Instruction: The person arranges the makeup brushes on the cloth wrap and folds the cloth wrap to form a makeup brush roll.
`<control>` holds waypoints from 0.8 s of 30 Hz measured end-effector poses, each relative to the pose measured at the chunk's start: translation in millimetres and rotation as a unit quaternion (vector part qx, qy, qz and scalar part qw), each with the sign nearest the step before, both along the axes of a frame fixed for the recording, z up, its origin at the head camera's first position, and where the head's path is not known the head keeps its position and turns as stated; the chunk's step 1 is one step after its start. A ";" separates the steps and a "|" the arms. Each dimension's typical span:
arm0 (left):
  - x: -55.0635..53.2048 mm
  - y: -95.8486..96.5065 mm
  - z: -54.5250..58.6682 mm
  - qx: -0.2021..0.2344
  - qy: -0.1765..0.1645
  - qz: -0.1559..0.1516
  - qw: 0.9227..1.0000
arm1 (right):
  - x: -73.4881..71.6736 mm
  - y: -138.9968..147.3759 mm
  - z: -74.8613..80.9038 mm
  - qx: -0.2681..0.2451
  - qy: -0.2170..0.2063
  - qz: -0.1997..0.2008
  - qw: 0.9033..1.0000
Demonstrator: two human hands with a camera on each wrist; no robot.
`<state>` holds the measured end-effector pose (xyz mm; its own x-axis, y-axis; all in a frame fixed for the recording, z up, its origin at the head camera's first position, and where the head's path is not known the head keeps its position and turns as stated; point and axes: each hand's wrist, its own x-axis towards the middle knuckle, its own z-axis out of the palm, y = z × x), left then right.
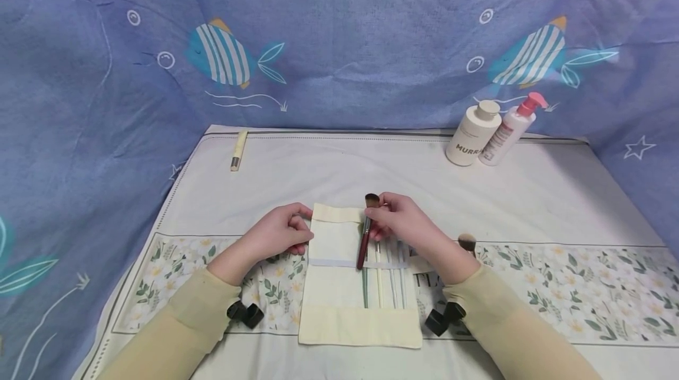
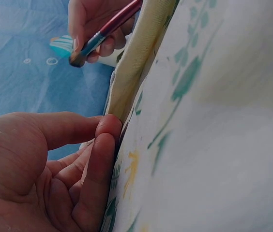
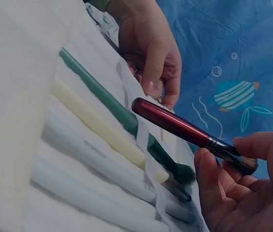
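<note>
A cream fabric brush roll (image 1: 331,286) lies unfolded on the table, a white elastic band (image 1: 331,262) running across it. My left hand (image 1: 278,230) pinches its left edge near the upper flap, thumb against fingertip in the left wrist view. Between the thumb and fingers of my right hand (image 1: 403,221) is a makeup brush (image 3: 175,123) with a dark red handle, held above the roll with its brown bristles pointing away. Under the band sit a green brush (image 3: 98,96), a cream-handled brush (image 3: 98,128) and pale blue brushes (image 3: 93,157), side by side on the roll's right half.
Another makeup brush (image 1: 467,243) shows partly behind my right forearm. A white bottle (image 1: 472,135) and a pink-topped pump bottle (image 1: 507,132) stand at the back right. A small cream tube (image 1: 239,149) lies at the back left. A blue fish-print curtain (image 1: 339,44) hangs behind.
</note>
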<state>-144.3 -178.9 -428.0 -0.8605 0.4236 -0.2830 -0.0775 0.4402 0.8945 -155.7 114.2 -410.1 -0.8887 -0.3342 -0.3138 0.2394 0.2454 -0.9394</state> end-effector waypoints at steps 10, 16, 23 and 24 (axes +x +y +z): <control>-0.3 0.6 0.9 -0.002 0.002 -0.001 1.000 | -2.2 -5.2 -3.4 -0.018 0.008 -0.013 1.000; -0.3 0.5 0.9 -0.005 0.004 0.000 1.000 | -4.4 -8.2 -3.4 -0.036 0.008 -0.019 0.999; -0.4 0.6 0.2 -0.006 0.003 -0.002 1.000 | -3.4 -11.3 -5.5 -0.019 0.006 -0.011 1.000; -0.4 0.6 0.3 -0.005 0.002 -0.002 1.000 | -3.3 -11.6 -5.7 -0.019 0.006 -0.009 1.000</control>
